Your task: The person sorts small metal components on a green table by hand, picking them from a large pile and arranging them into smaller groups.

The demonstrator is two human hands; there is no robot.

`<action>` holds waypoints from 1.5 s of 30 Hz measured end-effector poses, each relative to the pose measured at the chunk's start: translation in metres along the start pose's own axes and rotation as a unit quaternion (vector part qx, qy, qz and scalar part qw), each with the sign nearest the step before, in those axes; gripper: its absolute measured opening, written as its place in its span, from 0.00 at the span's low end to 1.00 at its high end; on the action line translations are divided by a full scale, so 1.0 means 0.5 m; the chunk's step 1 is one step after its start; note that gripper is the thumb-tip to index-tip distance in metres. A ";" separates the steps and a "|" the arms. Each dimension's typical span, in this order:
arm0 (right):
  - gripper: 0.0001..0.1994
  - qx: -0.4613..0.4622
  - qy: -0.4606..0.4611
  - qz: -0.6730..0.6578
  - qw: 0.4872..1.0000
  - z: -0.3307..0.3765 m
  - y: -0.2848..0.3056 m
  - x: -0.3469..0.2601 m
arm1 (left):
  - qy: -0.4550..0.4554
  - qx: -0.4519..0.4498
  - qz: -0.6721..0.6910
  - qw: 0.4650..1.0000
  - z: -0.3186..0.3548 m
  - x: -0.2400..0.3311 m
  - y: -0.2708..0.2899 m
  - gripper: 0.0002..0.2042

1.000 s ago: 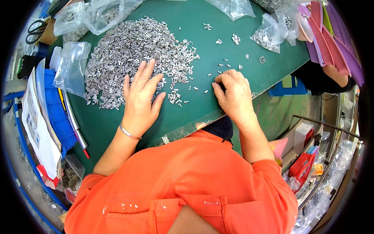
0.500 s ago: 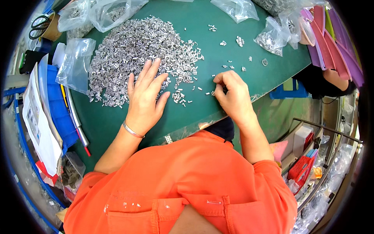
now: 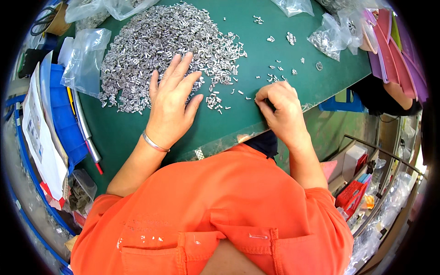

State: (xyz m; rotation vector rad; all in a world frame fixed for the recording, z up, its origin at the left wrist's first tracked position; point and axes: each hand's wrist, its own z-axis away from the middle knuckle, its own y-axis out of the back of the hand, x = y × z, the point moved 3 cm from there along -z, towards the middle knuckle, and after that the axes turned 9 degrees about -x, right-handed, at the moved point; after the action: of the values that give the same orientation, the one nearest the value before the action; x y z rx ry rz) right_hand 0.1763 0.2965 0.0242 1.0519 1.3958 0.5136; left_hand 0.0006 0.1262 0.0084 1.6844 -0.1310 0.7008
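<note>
A large heap of small silvery metal parts (image 3: pixel 156 50) covers the left and middle of the green table (image 3: pixel 224 123). My left hand (image 3: pixel 173 98) lies over the heap's near edge, fingers spread, with nothing gripped in it. A few loose parts (image 3: pixel 214 100) are scattered just right of its thumb. Farther right, my right hand (image 3: pixel 280 104) rests at the table's near side with thumb and fingertips closed together. Whatever the fingertips may hold is hidden. Some small parts (image 3: pixel 273 78) lie just beyond its knuckles. More small clusters (image 3: pixel 291 38) lie farther back.
Clear plastic bags (image 3: pixel 87 62) lie left of the heap, beside a blue tray (image 3: pixel 62 110) and papers (image 3: pixel 39 137). Bags of parts (image 3: pixel 331 36) stand at the back right, near pink and purple bins (image 3: pixel 389 50). A metal ring (image 3: pixel 319 66) lies on the right. A blue stool (image 3: pixel 341 103) stands below the table edge.
My right hand has shifted slightly right and nearer to me, its fingertips still together. More small parts show beyond its knuckles. My left hand stays spread at the heap. The whole view has shifted slightly.
</note>
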 end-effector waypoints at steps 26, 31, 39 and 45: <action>0.07 -0.069 -0.096 -0.527 0.842 -0.087 -0.082 -0.079 | -0.052 0.091 0.289 0.952 0.003 0.023 0.019 0.07; 0.14 0.004 0.114 -0.087 0.990 -0.120 -0.052 -0.080 | 0.093 0.108 0.476 0.868 0.012 0.002 -0.006 0.07; 0.28 -0.104 0.019 0.211 0.972 -0.079 -0.044 -0.021 | 0.116 0.078 0.673 0.726 0.004 -0.007 -0.002 0.08; 0.36 -0.205 0.030 0.171 0.963 -0.011 -0.055 -0.046 | 0.176 0.012 0.736 0.653 -0.001 -0.010 -0.006 0.13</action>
State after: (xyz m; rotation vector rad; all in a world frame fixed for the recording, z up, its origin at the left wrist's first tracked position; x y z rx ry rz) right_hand 0.1597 0.2658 0.0143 0.9418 1.0953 1.0477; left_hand -0.0020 0.1259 0.0033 1.1013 -1.3115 2.1994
